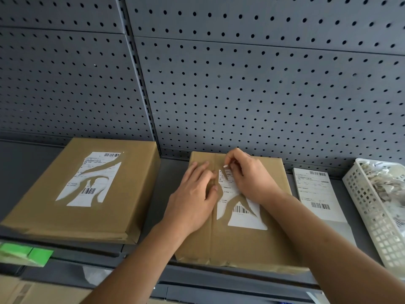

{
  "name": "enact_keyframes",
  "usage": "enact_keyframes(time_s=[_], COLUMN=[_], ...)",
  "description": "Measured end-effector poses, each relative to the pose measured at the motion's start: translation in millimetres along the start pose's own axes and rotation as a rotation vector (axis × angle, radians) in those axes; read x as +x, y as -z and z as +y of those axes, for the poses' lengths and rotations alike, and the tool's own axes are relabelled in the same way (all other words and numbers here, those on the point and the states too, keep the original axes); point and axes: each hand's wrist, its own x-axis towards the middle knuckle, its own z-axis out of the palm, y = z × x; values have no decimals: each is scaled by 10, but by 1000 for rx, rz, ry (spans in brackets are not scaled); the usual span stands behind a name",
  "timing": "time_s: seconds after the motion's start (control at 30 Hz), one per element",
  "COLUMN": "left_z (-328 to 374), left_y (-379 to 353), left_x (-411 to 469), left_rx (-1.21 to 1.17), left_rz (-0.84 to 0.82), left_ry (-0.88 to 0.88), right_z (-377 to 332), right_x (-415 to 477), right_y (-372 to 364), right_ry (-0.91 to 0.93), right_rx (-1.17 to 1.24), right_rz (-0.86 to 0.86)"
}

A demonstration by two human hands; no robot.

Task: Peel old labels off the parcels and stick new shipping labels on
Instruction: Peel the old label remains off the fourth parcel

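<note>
A brown parcel (pixel 236 240) lies on the grey shelf in front of me, with a torn white old label (pixel 241 212) stuck on its top. My left hand (pixel 195 194) presses flat on the parcel just left of the label. My right hand (pixel 247 174) pinches a lifted strip at the label's upper end between thumb and forefinger. A second brown parcel (pixel 43 207) lies to the left, bearing another torn white label (pixel 92 178). A fresh shipping label sheet (pixel 315 191) lies flat on the shelf to the right of the middle parcel.
A white perforated basket (pixel 372 207) holding several paper scraps stands at the far right. A grey pegboard wall (pixel 241 84) rises behind the shelf. A green tag (pixel 28 253) sits on the shelf's front edge at the lower left, with cardboard boxes (pixel 43 292) below.
</note>
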Motion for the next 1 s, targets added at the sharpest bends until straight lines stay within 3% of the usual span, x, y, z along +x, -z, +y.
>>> enact_keyframes(time_s=[0.4, 0.57, 0.73, 0.87, 1.0], left_z=[-4, -15, -17, -16, -11], left_y=[2, -6, -7, -8, 0], left_x=[-3, -2, 1, 3, -2], left_rx=[2, 2, 0, 1, 2], left_rz=[6, 5, 8, 7, 9], left_ry=[-9, -10, -13, -11, -11], right_z=[-16, -29, -26, -37, -40], right_x=[-25, -28, -33, -14, 0], right_y=[47, 27, 84, 71, 43], right_ry=[-59, -33, -104, -56, 13], right_rx=[73, 38, 148, 61, -90], right_rz=[45, -9, 41, -53, -29])
